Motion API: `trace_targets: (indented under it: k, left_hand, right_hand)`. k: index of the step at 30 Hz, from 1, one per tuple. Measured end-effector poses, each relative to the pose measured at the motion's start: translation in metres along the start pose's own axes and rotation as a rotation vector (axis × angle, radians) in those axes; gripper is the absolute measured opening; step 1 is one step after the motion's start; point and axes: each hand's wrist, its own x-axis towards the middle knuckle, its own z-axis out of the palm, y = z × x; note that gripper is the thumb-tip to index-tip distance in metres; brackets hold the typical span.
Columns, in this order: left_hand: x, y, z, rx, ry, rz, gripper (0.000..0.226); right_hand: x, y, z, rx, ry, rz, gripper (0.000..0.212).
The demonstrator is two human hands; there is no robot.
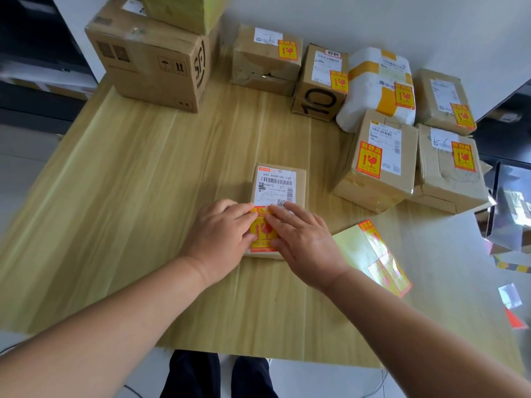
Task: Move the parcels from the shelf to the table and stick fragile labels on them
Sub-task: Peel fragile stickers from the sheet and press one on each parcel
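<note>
At centre frame we press our left hand and right hand, fingers straight and flat, onto a glossy red-and-yellow fragile label on a small flat cardboard parcel lying on the pale wood-grain worktop. A shiny label sheet lies right of it; labelled parcels sit upper right.

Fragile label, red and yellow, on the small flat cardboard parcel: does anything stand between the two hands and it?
Nothing visible does. The left hand and the right hand both lie flat directly on the red and yellow fragile label, pressing it onto the small flat brown cardboard parcel.
</note>
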Motion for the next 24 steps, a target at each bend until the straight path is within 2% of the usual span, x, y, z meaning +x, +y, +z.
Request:
trace_targets:
  k: [8, 14, 24]
  left_hand:
    - [-0.009, 0.005, 0.003, 0.081, -0.042, -0.026, 0.064]
    - [-0.011, 0.012, 0.006, 0.113, -0.020, -0.031, 0.062]
    - [-0.011, 0.003, 0.011, 0.137, 0.001, 0.027, 0.059]
  right_hand:
    - [-0.006, 0.004, 0.007, -0.112, 0.018, -0.060, 0.058]
    - [-0.008, 0.004, 0.012, -0.154, 0.024, -0.050, 0.065]
    - [-0.009, 0.011, 0.016, -0.204, 0.104, -0.134, 0.060]
